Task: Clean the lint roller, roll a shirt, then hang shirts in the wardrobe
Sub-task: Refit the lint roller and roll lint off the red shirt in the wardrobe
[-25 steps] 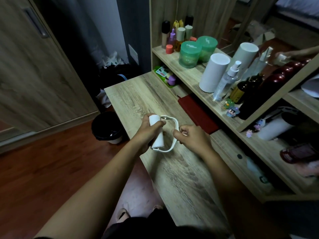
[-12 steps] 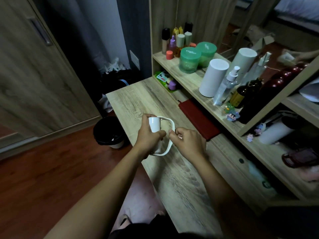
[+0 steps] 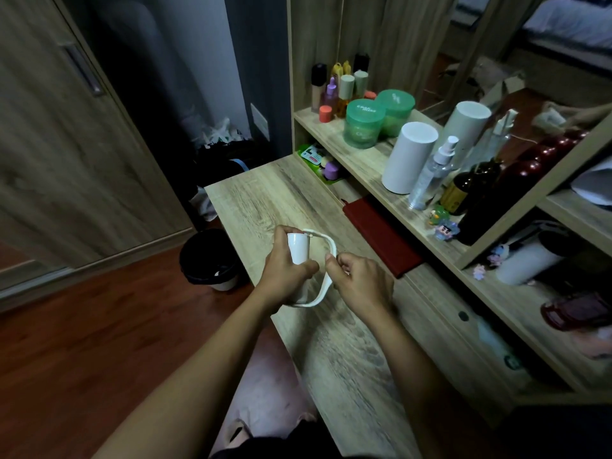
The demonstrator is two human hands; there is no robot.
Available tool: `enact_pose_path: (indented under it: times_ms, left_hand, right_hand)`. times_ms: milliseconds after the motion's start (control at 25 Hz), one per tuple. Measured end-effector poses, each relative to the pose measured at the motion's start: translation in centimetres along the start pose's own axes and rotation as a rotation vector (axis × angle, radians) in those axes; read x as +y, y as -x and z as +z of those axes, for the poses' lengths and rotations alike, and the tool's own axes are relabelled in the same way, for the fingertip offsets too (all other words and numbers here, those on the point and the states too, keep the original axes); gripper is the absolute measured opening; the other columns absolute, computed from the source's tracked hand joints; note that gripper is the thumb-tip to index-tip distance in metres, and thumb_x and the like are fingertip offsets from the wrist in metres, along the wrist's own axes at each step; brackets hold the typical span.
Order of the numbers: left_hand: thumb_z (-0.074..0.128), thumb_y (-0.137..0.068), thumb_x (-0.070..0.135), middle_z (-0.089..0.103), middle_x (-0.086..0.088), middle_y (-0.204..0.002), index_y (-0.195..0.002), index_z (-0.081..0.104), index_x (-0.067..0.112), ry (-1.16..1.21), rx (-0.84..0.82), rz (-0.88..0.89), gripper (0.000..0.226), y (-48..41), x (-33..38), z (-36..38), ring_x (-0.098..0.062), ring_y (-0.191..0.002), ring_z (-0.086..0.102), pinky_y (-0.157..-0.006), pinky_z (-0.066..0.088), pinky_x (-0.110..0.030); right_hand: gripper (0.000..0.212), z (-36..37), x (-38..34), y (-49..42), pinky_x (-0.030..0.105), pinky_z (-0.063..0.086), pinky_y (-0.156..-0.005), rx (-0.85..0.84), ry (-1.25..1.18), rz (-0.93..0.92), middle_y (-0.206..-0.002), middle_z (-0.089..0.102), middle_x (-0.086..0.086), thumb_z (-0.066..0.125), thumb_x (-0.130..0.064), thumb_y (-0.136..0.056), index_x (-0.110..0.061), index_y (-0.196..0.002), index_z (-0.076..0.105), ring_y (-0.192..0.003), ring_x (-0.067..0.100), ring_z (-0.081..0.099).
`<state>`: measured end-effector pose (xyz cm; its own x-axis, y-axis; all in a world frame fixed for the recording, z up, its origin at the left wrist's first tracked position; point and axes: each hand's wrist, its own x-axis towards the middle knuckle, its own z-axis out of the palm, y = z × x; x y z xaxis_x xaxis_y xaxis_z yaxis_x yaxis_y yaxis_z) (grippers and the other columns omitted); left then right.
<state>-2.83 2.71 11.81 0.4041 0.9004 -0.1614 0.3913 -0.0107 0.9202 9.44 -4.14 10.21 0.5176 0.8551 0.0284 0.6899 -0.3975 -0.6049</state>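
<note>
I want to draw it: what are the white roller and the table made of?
The white lint roller with curved loop handle looks like smooth plastic: even white, thin moulded curve. The pale table top looks like wood or laminate: streaky grain, dull finish.

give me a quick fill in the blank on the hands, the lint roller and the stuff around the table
1. The right hand pinches the lint roller's curved handle, while its white roll is gripped by the ____.
2. The two round jars on the shelf have ____ lids.
3. The black bin stands on the ____, beside the table.
Missing words: left hand; green; floor.
</note>
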Motion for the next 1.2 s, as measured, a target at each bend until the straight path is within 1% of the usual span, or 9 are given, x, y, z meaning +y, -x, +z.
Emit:
enact_pose_path:
  times_ms: [160,320,400,480,600,680,800,1000,1200]
  left_hand:
    - [0.063,-0.067,0.024,0.059,-0.016,-0.092,-0.098,0.033,0.034,-0.079,-0.003,0.039,0.045,0.3,0.2,0.0,-0.035,-0.079,0.062,-0.069,0.053,-0.051]
    - [0.064,-0.076,0.015,0.052,-0.008,-0.077,-0.105,0.031,0.024,-0.177,-0.03,0.092,0.045,-0.5,0.8,0.0,-0.023,-0.063,0.052,-0.054,0.042,-0.035]
    - [0.065,-0.076,0.015,0.049,-0.006,-0.083,-0.106,0.022,0.025,-0.205,-0.048,0.093,0.054,-0.6,0.7,0.1,-0.02,-0.066,0.051,-0.054,0.038,-0.028]
    - [0.068,-0.074,0.017,0.049,-0.009,-0.095,-0.105,0.016,0.027,-0.251,-0.062,0.084,0.062,-0.7,0.2,0.1,-0.025,-0.077,0.054,-0.057,0.038,-0.027]
    - [0.072,-0.072,0.023,0.054,-0.006,-0.095,-0.108,0.029,0.02,-0.358,-0.039,0.07,0.056,-0.7,0.1,-0.2,-0.023,-0.08,0.054,-0.055,0.035,-0.025]
    - [0.071,-0.071,0.026,0.059,-0.004,-0.093,-0.107,0.038,0.017,-0.397,0.006,0.097,0.05,-0.5,0.1,-0.1,-0.024,-0.079,0.056,-0.059,0.04,-0.03]
    - [0.068,-0.068,0.024,0.061,-0.006,-0.082,-0.1,0.038,0.019,-0.468,0.061,0.159,0.044,-0.4,0.1,0.1,-0.03,-0.073,0.058,-0.061,0.046,-0.039]
    - [0.064,-0.069,0.023,0.057,-0.006,-0.075,-0.097,0.036,0.019,-0.536,0.092,0.219,0.04,-0.5,0.2,-0.1,-0.031,-0.067,0.055,-0.057,0.037,-0.034]
    - [0.063,-0.071,0.023,0.055,-0.003,-0.076,-0.1,0.036,0.018,-0.597,0.055,0.29,0.04,-0.2,0.2,0.1,-0.032,-0.07,0.056,-0.059,0.037,-0.034]
  right_hand:
    - [0.046,-0.2,-0.3,0.0,0.03,0.034,-0.06,-0.036,-0.004,-0.017,-0.067,0.062,0.003,0.045,-0.054,-0.087,-0.014,-0.064,0.049,-0.071,0.024,0.059]
    - [0.047,-0.5,0.4,-0.1,0.03,0.033,-0.057,-0.073,-0.059,-0.042,-0.059,0.054,-0.001,0.041,-0.054,-0.09,-0.02,-0.057,0.039,-0.066,0.021,0.058]
    - [0.044,-0.5,1.0,0.2,0.033,0.037,-0.057,-0.152,-0.146,-0.077,-0.058,0.054,-0.001,0.04,-0.053,-0.091,-0.023,-0.059,0.04,-0.062,0.019,0.057]
    - [0.037,-0.1,1.8,0.9,0.037,0.044,-0.061,-0.267,-0.317,-0.091,-0.058,0.056,-0.006,0.037,-0.05,-0.094,-0.031,-0.064,0.048,-0.059,0.012,0.057]
    - [0.029,0.5,2.9,1.9,0.033,0.044,-0.064,-0.327,-0.326,-0.141,-0.065,0.059,-0.021,0.026,-0.056,-0.09,-0.043,-0.078,0.05,-0.059,0.0,0.054]
    - [0.036,0.7,3.3,2.3,0.036,0.045,-0.062,-0.285,-0.274,-0.212,-0.067,0.059,-0.013,0.022,-0.06,-0.087,-0.036,-0.088,0.049,-0.063,0.007,0.055]
    - [0.044,0.8,3.0,2.2,0.047,0.047,-0.064,-0.29,-0.288,-0.238,-0.069,0.06,-0.002,0.022,-0.061,-0.087,-0.026,-0.094,0.048,-0.066,0.019,0.058]
    - [0.046,1.2,2.8,1.8,0.046,0.05,-0.069,-0.323,-0.317,-0.253,-0.081,0.065,0.001,0.022,-0.06,-0.088,-0.026,-0.103,0.051,-0.075,0.019,0.062]
    - [0.04,1.6,3.2,2.5,0.041,0.047,-0.068,-0.327,-0.372,-0.23,-0.077,0.062,-0.002,0.026,-0.053,-0.091,-0.024,-0.099,0.052,-0.074,0.015,0.061]
